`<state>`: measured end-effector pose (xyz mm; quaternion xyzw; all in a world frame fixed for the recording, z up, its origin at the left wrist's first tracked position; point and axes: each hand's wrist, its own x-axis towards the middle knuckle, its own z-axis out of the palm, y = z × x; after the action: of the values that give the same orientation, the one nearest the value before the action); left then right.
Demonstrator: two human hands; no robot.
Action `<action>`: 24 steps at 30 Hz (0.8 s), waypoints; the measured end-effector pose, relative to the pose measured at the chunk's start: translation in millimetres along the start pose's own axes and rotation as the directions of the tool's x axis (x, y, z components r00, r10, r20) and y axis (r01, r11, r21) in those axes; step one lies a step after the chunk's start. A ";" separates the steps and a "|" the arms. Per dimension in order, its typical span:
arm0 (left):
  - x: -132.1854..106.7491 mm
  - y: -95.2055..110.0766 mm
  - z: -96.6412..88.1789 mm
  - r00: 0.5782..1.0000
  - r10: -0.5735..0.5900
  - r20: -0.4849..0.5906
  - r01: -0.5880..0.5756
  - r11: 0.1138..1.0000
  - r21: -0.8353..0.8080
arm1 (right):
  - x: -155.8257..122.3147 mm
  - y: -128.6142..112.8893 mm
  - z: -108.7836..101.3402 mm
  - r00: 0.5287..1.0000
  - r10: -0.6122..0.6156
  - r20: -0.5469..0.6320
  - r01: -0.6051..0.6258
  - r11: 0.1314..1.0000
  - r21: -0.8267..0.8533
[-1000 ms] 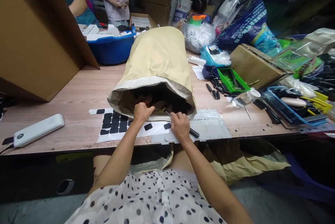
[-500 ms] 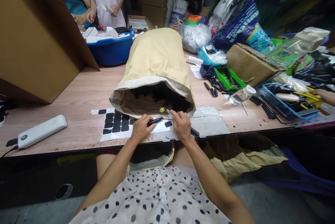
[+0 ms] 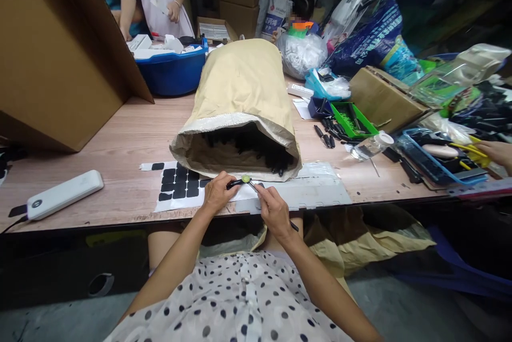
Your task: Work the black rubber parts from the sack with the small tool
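Between the fingers of my left hand (image 3: pixel 218 191) is a slim black pen-like piece (image 3: pixel 234 184), its end pointing right. My right hand (image 3: pixel 275 213) is closed around a hammer-like tool with a yellow-green head (image 3: pixel 245 179) and a metal shaft; its dark handle end sticks out behind the hand. The tool's head lies at the tip of the black piece, seemingly touching it. Just beyond both hands a beige sack (image 3: pixel 244 80) lies with its mouth facing me and many black pieces inside. Under my left hand a white sheet (image 3: pixel 170 206) carries rows of black rounded-square stickers.
A white power bank (image 3: pixel 66 195) and a tall cardboard box (image 3: pixel 60 54) stand left. Behind is a blue basin (image 3: pixel 172 75) of white boxes, with people beyond. Right are a green tray (image 3: pixel 354 120), a clear bottle (image 3: pixel 372 145), a blue tool tray (image 3: pixel 428 158) and another person's hand (image 3: pixel 496 152).
My right hand has moved down towards me, bringing the tool's yellow-green head from the sack's mouth to the tip of the black piece. My left hand stays nearly in place.
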<state>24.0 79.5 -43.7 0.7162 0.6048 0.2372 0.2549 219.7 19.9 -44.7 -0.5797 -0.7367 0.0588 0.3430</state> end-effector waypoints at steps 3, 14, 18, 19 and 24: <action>-0.4 1.4 -0.8 1.000 -0.006 0.003 0.006 1.000 -0.005 | 1.8 -3.9 -0.5 1.000 0.007 -0.008 -0.007 1.000 0.020; 0.4 4.5 0.1 0.999 -0.030 0.011 0.030 0.999 -0.013 | 9.1 -4.3 3.0 1.000 -0.015 -0.001 0.015 0.999 0.037; 0.4 6.2 -0.4 1.000 -0.025 0.012 0.025 1.000 -0.005 | 29.1 17.1 1.1 0.999 -0.034 -0.040 0.030 0.994 -0.105; 0.2 6.5 -0.7 1.000 -0.025 0.012 0.025 1.000 -0.004 | 34.0 23.4 2.1 0.998 -0.045 -0.043 0.037 0.986 -0.160; -0.4 5.3 -0.1 1.000 -0.010 0.008 0.010 1.000 0.000 | 42.2 45.1 13.9 0.994 -0.095 -0.047 0.071 0.925 -0.374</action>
<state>27.8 78.3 -40.2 0.7142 0.6072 0.2333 0.2584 244.5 76.5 -58.5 -0.6040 -0.7470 -0.1152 0.2527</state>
